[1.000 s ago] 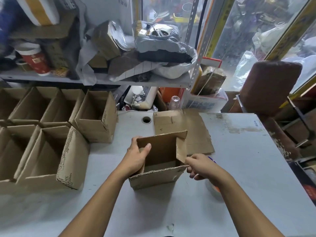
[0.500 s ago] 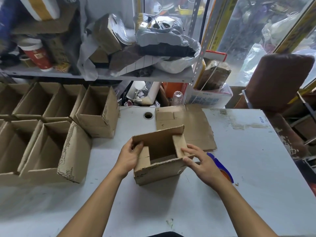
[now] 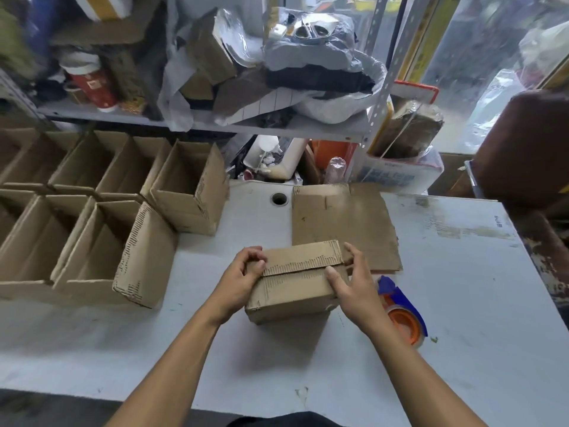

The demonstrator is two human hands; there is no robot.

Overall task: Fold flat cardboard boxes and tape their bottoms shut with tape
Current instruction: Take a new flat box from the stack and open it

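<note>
Now cardboard box point(image 3: 292, 288) between left grip point(image 3: 243, 278) and right grip point(image 3: 354, 282).

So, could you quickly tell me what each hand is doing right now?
Left hand: fingers curled over the left end of the cardboard box, holding its flaps down.
Right hand: gripping the box's right end.

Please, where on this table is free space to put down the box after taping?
Bare table lies right of the tape dispenser and flat cardboard, and along the near edge below both hands. The left side is crowded with folded boxes.
</note>
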